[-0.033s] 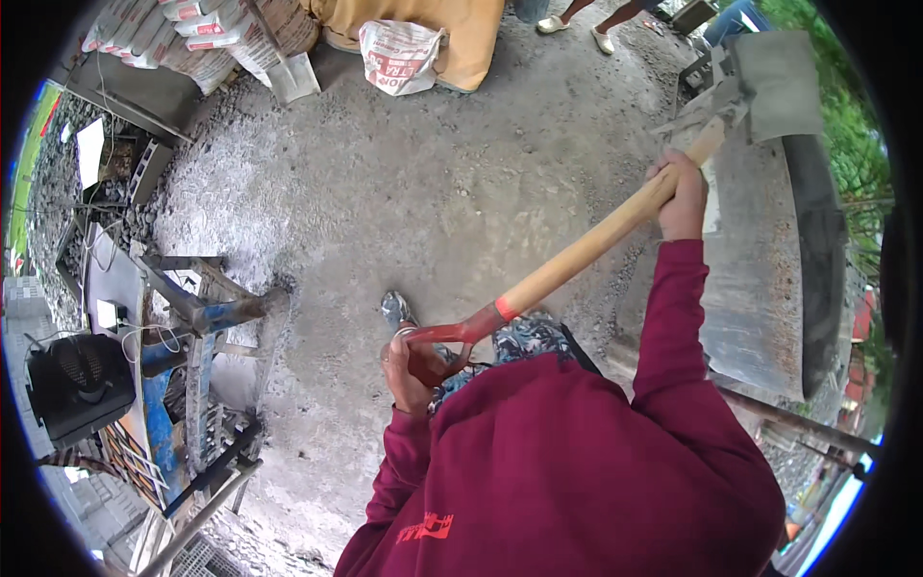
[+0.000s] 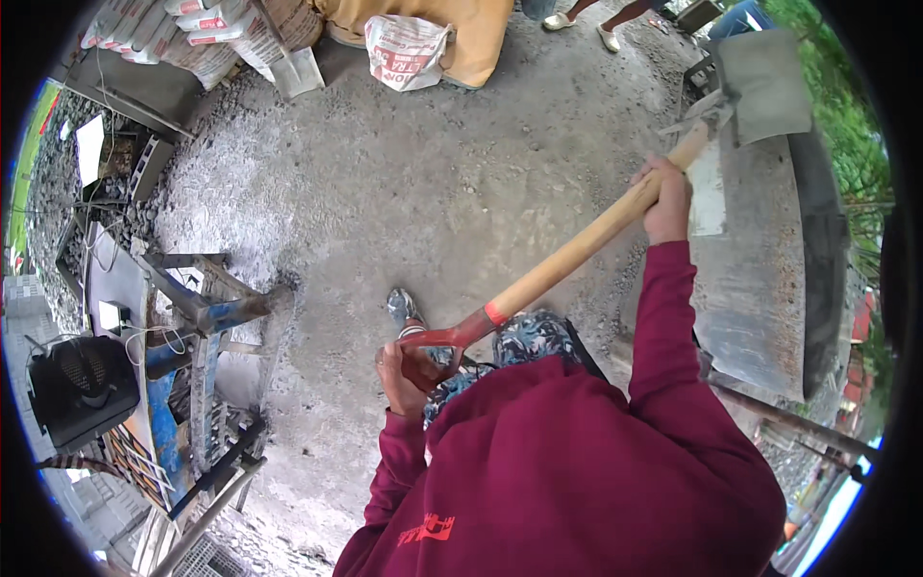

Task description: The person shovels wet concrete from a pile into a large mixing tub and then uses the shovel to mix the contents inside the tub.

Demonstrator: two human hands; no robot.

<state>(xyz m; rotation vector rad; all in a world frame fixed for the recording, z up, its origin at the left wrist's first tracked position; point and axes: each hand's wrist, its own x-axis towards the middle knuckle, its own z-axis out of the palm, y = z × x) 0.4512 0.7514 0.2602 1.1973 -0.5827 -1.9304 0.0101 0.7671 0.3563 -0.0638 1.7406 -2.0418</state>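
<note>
A shovel slants across the view, its long wooden shaft (image 2: 567,262) running from lower left to upper right. My left hand (image 2: 399,378) is closed around the red D-shaped grip (image 2: 448,337), close to my body. Farther up, my right hand (image 2: 665,200) wraps the shaft near the metal socket. The flat grey blade (image 2: 771,88) is raised at the upper right, over the far end of a grey metal trough (image 2: 753,279). Motion smears the joint between shaft and blade. Whether the blade carries anything, I cannot tell.
Stacked cement bags (image 2: 207,34) and a second shovel (image 2: 300,75) stand at the far left. A white bag (image 2: 409,53) rests against a tan covered heap (image 2: 476,43). Another person's feet (image 2: 608,38) are at the back. Left is a blue metal frame (image 2: 200,317) with a black device (image 2: 82,389).
The shovel and my right hand have shifted slightly to the left. My left hand has moved a little left with the grip, and both hands keep their hold.
</note>
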